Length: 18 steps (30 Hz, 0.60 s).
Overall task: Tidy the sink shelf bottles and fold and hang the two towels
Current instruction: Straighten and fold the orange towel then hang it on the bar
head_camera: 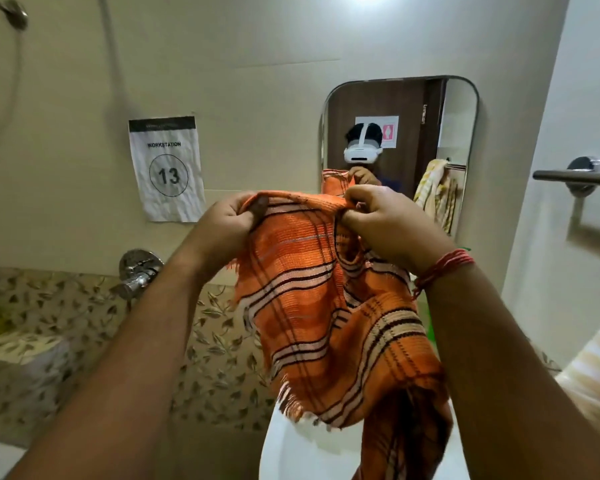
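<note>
An orange striped towel (329, 317) was held up at chest height in front of the mirror (400, 98), above the white sink (291, 448). Its top edge was pinched by the left hand (222, 223), fingers curled round the left corner with the thumb under the cloth. The same edge was gripped by the right hand (385, 230), fingers bunched tight on a fold near the middle. The cloth between the two hands was drawn fairly taut; the rest hung down loose, fringed edge showing at left and bottom, with the lower right part trailing past the sink rim. A red thread band (444, 268) was worn on the right wrist.

A yellow-and-white towel (596, 375) was seen at the right edge, only partly in view; a similar one was reflected in the mirror. A metal towel bar (575, 176) was mounted on the right wall, nothing on it. A paper sign (167, 168) marked "WORKSTATION 13" was stuck to the wall left of the hands. A chrome tap valve (137, 271) was fixed below the sign, above the leaf-patterned tiles (215, 341). Shelf bottles could not be made out.
</note>
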{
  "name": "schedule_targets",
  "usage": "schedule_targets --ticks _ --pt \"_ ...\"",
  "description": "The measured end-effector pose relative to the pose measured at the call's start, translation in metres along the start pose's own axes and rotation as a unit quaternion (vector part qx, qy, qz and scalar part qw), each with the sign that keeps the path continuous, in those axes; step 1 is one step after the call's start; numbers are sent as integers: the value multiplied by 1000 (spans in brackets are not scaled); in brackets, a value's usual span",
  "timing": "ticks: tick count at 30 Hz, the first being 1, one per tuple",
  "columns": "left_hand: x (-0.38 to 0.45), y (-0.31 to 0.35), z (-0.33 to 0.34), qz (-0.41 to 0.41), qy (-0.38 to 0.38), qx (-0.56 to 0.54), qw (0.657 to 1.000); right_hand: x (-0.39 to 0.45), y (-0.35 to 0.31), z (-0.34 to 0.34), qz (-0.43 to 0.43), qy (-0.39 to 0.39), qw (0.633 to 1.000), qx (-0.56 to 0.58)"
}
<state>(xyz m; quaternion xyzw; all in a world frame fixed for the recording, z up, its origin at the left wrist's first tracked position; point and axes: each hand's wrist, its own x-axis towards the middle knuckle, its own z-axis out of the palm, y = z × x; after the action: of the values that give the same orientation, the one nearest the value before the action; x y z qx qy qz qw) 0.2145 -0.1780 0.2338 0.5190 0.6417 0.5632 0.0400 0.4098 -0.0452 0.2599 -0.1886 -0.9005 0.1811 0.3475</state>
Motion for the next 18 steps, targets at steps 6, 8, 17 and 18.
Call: schedule_targets --ticks 6,8,17,18 --pt "11 31 24 3 65 -203 977 6 -5 19 59 -39 970 234" --pt "19 43 26 -11 99 -251 963 8 -6 20 115 -22 923 366" --pt "67 53 -21 -29 310 -241 919 7 18 17 59 -85 928 359" --pt "71 53 -37 -45 352 -269 895 4 28 14 58 -67 940 330"
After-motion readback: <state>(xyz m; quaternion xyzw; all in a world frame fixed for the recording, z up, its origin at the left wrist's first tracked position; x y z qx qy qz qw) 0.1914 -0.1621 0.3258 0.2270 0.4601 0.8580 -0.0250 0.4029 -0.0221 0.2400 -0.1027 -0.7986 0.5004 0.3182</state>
